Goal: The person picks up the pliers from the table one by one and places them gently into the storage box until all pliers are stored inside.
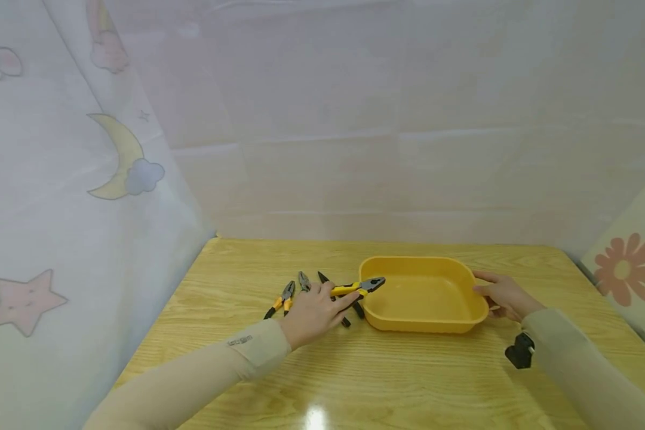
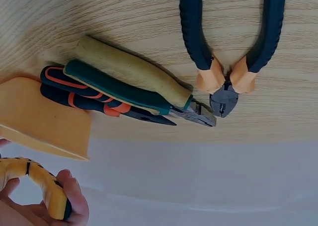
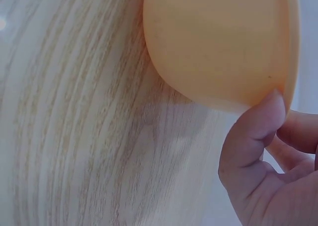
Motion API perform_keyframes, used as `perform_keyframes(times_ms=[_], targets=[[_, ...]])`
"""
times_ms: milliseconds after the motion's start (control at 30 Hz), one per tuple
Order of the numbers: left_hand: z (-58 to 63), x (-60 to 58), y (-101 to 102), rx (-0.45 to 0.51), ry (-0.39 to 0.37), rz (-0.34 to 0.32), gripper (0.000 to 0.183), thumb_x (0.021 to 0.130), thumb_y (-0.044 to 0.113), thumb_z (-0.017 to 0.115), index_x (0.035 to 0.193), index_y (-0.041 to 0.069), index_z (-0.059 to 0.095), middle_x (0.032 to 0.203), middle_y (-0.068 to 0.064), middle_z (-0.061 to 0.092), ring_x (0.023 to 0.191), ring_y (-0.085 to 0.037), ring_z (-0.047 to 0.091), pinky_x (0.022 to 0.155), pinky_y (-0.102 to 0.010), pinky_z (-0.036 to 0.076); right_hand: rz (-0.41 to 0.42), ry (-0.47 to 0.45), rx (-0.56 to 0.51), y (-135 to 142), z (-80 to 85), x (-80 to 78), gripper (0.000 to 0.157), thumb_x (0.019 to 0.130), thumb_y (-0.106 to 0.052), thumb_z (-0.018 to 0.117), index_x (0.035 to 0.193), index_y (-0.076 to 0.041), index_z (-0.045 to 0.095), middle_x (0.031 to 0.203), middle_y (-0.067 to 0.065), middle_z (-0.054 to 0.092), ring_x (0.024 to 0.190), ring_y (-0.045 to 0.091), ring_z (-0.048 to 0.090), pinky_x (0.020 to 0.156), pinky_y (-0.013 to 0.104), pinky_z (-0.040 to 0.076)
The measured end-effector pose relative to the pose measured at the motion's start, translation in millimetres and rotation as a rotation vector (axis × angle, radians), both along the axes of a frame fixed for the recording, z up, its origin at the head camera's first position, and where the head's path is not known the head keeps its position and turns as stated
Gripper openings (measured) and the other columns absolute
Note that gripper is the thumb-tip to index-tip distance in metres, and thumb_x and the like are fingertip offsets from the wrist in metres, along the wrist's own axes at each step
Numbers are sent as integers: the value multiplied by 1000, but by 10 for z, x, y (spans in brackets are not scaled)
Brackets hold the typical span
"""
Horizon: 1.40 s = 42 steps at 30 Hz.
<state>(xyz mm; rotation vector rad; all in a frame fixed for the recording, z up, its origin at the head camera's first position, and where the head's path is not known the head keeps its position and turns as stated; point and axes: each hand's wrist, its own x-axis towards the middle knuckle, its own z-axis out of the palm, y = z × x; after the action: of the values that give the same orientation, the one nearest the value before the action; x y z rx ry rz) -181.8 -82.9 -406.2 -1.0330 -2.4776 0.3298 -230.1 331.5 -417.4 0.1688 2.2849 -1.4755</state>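
My left hand (image 1: pixel 313 315) grips a pair of combination pliers (image 1: pixel 375 284) by its yellow and black handles; the grey head reaches over the left rim of a yellow plastic basin (image 1: pixel 424 326). At the basin's right end, my right hand (image 1: pixel 505 295) pinches the rim between thumb and fingers, with the thumb (image 3: pixel 258 121) on the wall. Below the left hand lie three more tools: cutting pliers (image 2: pixel 224 99) with black and orange handles, pliers (image 2: pixel 119 87) with one green and one tan handle, and needle-nose pliers (image 2: pixel 149 116) partly hidden beside them.
Everything stands on a wood-grain table (image 1: pixel 408 376). A pale cloth or sheet wall (image 1: pixel 387 149) rises behind its back edge, and a printed one (image 1: pixel 43 209) stands on the left. A black device (image 1: pixel 520 351) is at the right wrist.
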Motion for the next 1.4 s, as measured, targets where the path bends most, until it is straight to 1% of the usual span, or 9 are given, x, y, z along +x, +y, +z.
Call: perform_keyframes(times_ms=[133,233,367,533,633,800,933,1267,1400], targets=[[7,-15,54,-12,-18,-11,45,99,41,55,143,35,50,109,-12,61,70,-19,57,39,-22,36,3,6,-6,-1,2,0,62,104,-12,42,152,5,6,75,5,61,59,14,53,54,29,46],[-16,-31,78,-38,9,-30,45,99,41,55,143,35,50,105,-11,61,68,-19,55,40,-22,36,6,9,-9,-6,-5,1,63,104,-12,42,152,5,6,76,5,62,59,14,54,55,29,46],[-15,-27,109,-80,16,-23,45,100,42,52,145,35,48,103,-10,61,66,-17,51,40,-22,35,7,8,-14,-9,-27,-6,63,104,-12,42,153,4,6,76,5,62,60,14,54,55,30,46],[7,-37,153,-94,-13,-23,45,101,42,50,145,35,46,105,-10,61,68,-17,50,39,-21,34,1,2,-17,-27,-10,-14,62,104,-11,42,153,4,6,76,5,59,60,14,52,55,30,46],[-8,-60,175,-98,-3,-35,44,101,42,50,144,35,48,105,-10,61,71,-17,53,40,-20,35,-5,0,-16,-41,7,-15,62,104,-10,42,153,4,7,75,4,57,59,14,51,56,30,46],[-24,-75,215,-111,51,-57,43,101,44,48,144,37,49,101,-8,61,73,-16,55,41,-19,37,-5,1,-12,-48,14,-6,62,104,-10,41,153,4,7,74,4,58,59,14,52,56,30,46],[-53,-87,241,-128,43,-63,43,103,44,45,146,37,46,100,-6,60,73,-15,54,42,-19,37,4,5,-16,-56,4,6,62,104,-11,42,153,4,6,74,5,60,58,13,53,55,30,46],[-34,-126,361,-187,-10,-21,45,104,44,39,149,39,39,96,-4,58,64,-13,44,41,-22,34,2,8,0,-57,9,0,62,104,-12,41,153,3,6,74,5,58,57,14,51,54,30,46],[-45,-155,431,-227,-7,-5,45,104,46,37,149,42,37,97,-3,59,63,-12,42,41,-21,34,0,7,2,-57,10,2,62,104,-11,42,153,4,7,73,5,59,57,14,52,54,30,46]])
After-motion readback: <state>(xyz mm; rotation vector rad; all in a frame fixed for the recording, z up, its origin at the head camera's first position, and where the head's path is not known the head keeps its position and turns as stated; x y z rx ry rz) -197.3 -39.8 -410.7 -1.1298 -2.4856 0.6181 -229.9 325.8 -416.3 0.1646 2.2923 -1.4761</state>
